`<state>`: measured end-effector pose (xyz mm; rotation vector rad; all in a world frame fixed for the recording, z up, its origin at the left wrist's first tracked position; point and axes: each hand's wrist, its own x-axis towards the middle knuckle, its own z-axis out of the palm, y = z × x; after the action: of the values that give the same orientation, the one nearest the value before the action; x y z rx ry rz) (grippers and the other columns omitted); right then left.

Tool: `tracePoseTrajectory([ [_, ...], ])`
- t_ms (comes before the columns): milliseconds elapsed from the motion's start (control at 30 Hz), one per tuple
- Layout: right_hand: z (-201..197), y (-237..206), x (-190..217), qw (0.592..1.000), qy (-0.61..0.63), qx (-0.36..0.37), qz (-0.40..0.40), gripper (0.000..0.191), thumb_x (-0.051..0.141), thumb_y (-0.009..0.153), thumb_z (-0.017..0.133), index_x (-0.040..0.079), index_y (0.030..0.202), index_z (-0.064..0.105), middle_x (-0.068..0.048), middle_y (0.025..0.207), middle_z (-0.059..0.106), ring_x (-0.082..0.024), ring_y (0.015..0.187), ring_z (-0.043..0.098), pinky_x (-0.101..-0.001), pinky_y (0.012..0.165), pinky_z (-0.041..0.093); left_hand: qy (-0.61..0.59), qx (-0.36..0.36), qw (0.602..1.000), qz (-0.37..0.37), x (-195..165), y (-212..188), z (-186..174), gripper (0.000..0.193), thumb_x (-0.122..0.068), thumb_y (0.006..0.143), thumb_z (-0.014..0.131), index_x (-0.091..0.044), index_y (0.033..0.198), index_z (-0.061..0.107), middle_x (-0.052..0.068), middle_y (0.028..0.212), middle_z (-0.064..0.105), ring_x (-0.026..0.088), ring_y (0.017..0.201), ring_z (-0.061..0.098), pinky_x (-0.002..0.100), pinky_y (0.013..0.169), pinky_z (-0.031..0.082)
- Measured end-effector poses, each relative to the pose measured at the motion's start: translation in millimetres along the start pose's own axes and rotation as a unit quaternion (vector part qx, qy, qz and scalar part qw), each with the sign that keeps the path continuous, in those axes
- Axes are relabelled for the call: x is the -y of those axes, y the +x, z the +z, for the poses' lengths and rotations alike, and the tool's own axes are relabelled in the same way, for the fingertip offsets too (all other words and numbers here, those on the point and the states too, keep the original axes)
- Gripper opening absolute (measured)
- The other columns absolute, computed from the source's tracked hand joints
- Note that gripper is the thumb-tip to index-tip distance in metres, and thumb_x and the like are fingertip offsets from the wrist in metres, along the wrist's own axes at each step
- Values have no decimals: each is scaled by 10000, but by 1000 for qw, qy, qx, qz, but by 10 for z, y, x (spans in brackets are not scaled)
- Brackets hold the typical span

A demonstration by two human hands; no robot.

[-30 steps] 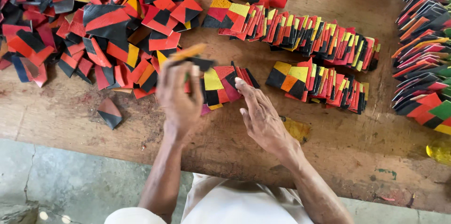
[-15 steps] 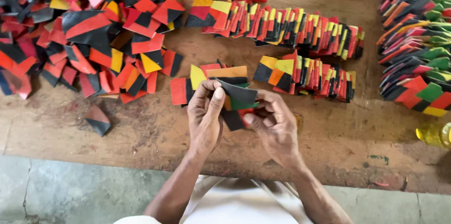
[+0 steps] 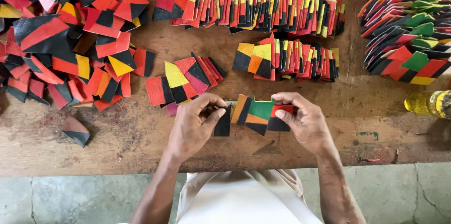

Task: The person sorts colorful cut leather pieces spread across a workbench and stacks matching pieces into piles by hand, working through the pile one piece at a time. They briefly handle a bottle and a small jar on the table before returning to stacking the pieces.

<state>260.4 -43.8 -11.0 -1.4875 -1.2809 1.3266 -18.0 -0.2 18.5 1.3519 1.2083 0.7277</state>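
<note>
Spread apart since half a second before, hands that had been bunched together over one dark piece; fanned out between them now, a short row of patches (image 3: 256, 115). Left hand (image 3: 195, 127) pinched on a black piece (image 3: 222, 123) at the row's left end, thumb and forefinger clamped on its upper edge. Right hand (image 3: 303, 123) gripped on the red-and-black patch (image 3: 281, 119) at the row's right end, thumb on top, fingers curled behind. Held between those two, an orange-and-black piece and a green, orange and black one, overlapping, just above the table (image 3: 141, 149) edge. Lay just beyond the row, towards the left, a small fan (image 3: 181, 85) of red, yellow and black patches; beyond it to the right, a short standing stack (image 3: 286, 60), and farther back a long stack (image 3: 253, 10). Sprawled far left of the row, a loose heap (image 3: 66, 45); alone near it, one red-black patch (image 3: 75, 131). Far right of the row, stacked strips (image 3: 406, 27) with green in them, and a yellow bottle (image 3: 430, 103) at the frame's edge.
</note>
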Motion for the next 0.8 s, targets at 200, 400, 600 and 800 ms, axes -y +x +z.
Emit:
tracePoseTrajectory([
  [200,76,54,133,951,-258,-60,-157,375,52,892,744,34,1264,701,-124,1225,713,-190,1142,638,-307,945,550,304,-91,932,173,50,43,79,167,12,862,729,-29,1023,719,98,1109,720,272,1021,633,394,856,544],
  [400,-67,-41,150,989,-85,-125,11,399,-7,995,563,39,1392,566,-139,1290,657,-189,1069,718,-302,902,601,287,32,912,292,75,142,365,455,-226,810,817,-35,1186,647,198,1423,547,405,1336,469,549,1122,369],
  [600,-196,-198,-35,992,11,-106,69,441,-29,995,507,23,1433,494,-159,1329,641,-223,1124,710,-337,928,616,301,112,902,288,108,243,533,613,-286,820,817,-62,1347,597,143,1438,550,363,1389,448,556,1217,298],
  [800,-265,-267,-197,985,111,-99,84,448,-18,1000,500,-4,1446,455,-183,1351,615,-258,1162,687,-366,960,606,299,120,899,297,133,259,549,695,-327,753,832,-60,1353,606,149,1464,531,375,1392,430,564,1204,280],
])
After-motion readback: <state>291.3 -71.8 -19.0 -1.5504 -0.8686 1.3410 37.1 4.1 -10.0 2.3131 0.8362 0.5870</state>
